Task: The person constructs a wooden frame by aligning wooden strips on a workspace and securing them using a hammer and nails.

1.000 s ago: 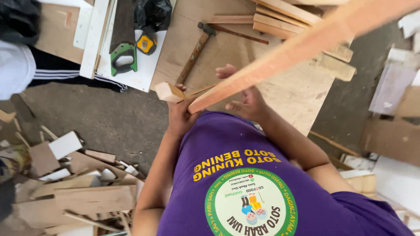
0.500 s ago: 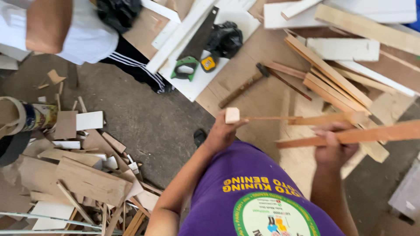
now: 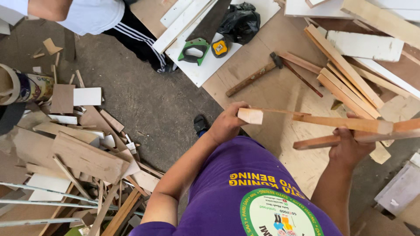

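Note:
My left hand [image 3: 226, 125] grips the pale cut end of a long wooden batten [image 3: 341, 123] that runs level to the right, above a plywood sheet [image 3: 271, 94] on the ground. My right hand [image 3: 350, 148] is closed around the same batten and a second, darker strip [image 3: 315, 142] just under it. Both hands are held out in front of my purple shirt. A hammer [image 3: 252, 79] lies on the plywood beyond my left hand.
A green-handled handsaw [image 3: 195, 50], a yellow tape measure [image 3: 220, 47] and a black bag [image 3: 240, 19] lie on a white board. Stacked battens [image 3: 345, 78] lie at right. Scrap wood [image 3: 83, 157] is heaped at left. Another person [image 3: 96, 15] stands at top left.
The batten came down from a steep tilt close to the camera to level, and my hands moved apart along it. The view swung left, bringing the scrap pile into sight.

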